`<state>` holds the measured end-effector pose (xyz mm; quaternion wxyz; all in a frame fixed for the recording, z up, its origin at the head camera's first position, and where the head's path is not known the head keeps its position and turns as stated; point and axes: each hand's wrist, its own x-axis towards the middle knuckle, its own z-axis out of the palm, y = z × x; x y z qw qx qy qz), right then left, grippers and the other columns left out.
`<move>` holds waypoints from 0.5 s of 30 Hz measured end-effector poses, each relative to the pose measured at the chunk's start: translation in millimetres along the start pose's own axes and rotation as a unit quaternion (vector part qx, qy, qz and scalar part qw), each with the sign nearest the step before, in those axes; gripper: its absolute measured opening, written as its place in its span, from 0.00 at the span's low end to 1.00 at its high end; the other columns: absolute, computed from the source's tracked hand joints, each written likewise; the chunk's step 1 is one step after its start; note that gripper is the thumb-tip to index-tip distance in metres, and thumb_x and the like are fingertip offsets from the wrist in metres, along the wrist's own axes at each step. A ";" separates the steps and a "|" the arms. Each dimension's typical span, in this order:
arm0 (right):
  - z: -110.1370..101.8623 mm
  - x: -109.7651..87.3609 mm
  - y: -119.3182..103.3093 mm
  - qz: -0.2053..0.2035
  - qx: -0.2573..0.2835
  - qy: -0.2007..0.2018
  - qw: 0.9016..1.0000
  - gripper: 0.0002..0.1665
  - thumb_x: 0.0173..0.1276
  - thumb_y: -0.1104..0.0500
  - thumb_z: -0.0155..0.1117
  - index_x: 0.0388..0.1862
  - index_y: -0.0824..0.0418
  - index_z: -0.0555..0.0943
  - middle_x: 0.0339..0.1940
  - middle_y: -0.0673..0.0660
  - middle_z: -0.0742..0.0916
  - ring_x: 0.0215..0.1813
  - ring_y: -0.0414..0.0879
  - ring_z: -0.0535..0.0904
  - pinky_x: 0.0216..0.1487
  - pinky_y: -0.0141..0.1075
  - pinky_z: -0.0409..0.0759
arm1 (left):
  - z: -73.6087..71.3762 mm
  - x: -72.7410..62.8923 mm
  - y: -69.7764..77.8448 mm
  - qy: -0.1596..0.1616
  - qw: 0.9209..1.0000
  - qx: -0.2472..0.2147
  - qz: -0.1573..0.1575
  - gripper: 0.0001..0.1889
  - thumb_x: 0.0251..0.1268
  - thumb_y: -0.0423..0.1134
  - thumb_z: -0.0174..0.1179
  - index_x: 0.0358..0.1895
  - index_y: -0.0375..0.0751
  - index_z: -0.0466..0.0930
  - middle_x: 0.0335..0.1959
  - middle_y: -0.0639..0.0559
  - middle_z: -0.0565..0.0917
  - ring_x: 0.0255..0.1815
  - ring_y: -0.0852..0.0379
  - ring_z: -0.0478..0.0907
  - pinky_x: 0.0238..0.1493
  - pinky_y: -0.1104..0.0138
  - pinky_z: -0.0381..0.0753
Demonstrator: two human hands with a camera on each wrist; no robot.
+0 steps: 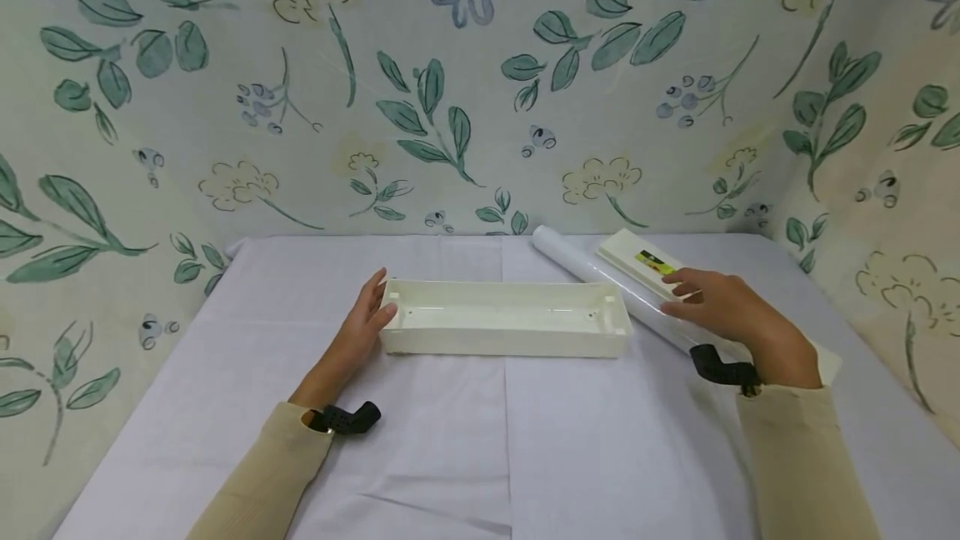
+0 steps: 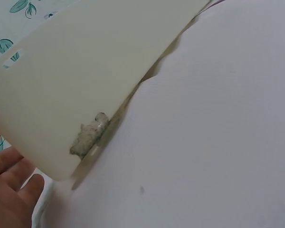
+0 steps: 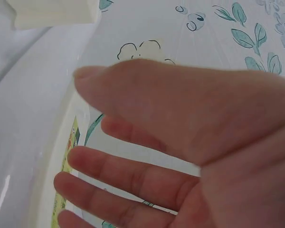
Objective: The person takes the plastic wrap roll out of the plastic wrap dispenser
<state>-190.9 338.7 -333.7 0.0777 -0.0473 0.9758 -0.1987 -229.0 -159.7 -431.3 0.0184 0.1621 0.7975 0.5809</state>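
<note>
A long, cream-white rectangular trough (image 1: 502, 343) lies crosswise on the table, its hollow side up. At its left end is my left hand (image 1: 348, 348), thumb by the near corner and fingers along the short wall. In the left wrist view those fingers look loosely bent beside the trough's end, and a greyish patch (image 2: 89, 137) marks its lower edge. My right hand (image 1: 731, 311) hovers with spread fingers over a clear-wrapped white roll (image 1: 570, 257) and a narrow cream-white panel (image 1: 625, 248) bearing a yellow-and-black label (image 1: 655, 262). Whether its fingertips touch the panel cannot be told.
A white cloth (image 1: 442, 432) covers the table, with a crease running down its middle. The roll and panel lie slantwise at the right, the roll's far end close to the back edge. Floral-patterned fabric (image 1: 465, 107) hangs behind and at both sides.
</note>
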 end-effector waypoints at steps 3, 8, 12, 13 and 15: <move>-0.3 0.1 -2.6 0.006 0.000 -0.001 1.000 0.37 0.68 0.44 0.62 0.68 0.63 0.67 0.59 0.73 0.77 0.59 0.68 0.73 0.50 0.61 0.74 | 0.0 1.0 3.6 0.004 1.000 -0.003 0.016 0.35 0.75 0.40 0.45 0.77 0.41 0.37 0.75 0.34 0.52 0.75 0.39 0.49 0.72 0.47 0.48; -2.6 -0.4 -5.7 0.008 -0.010 0.006 1.000 0.38 0.68 0.42 0.61 0.69 0.63 0.66 0.61 0.72 0.76 0.60 0.68 0.72 0.51 0.62 0.73 | -1.7 1.7 16.7 0.013 0.999 0.018 0.023 0.35 0.75 0.41 0.46 0.77 0.42 0.38 0.75 0.36 0.52 0.75 0.40 0.49 0.72 0.47 0.49; -4.5 -1.3 -7.6 0.003 -0.009 0.020 1.000 0.38 0.68 0.43 0.61 0.70 0.61 0.66 0.60 0.73 0.76 0.60 0.68 0.72 0.52 0.63 0.72 | -4.8 3.6 27.6 0.018 0.999 0.043 0.020 0.37 0.74 0.43 0.47 0.78 0.45 0.36 0.76 0.37 0.51 0.76 0.40 0.47 0.72 0.47 0.50; -4.6 -1.5 -8.0 -0.001 -0.009 0.024 1.000 0.38 0.68 0.43 0.61 0.70 0.61 0.66 0.60 0.73 0.76 0.60 0.68 0.72 0.52 0.63 0.72 | -5.6 4.4 30.0 0.018 0.999 0.045 0.023 0.37 0.74 0.43 0.47 0.78 0.45 0.36 0.76 0.38 0.51 0.76 0.40 0.48 0.72 0.47 0.50; -4.7 -1.9 -8.9 -0.007 -0.007 0.032 0.999 0.36 0.69 0.45 0.61 0.70 0.60 0.67 0.60 0.73 0.76 0.60 0.68 0.72 0.53 0.63 0.72 | -7.3 6.6 34.0 0.016 0.998 0.051 0.027 0.38 0.74 0.43 0.47 0.78 0.46 0.36 0.76 0.38 0.50 0.76 0.41 0.47 0.71 0.46 0.51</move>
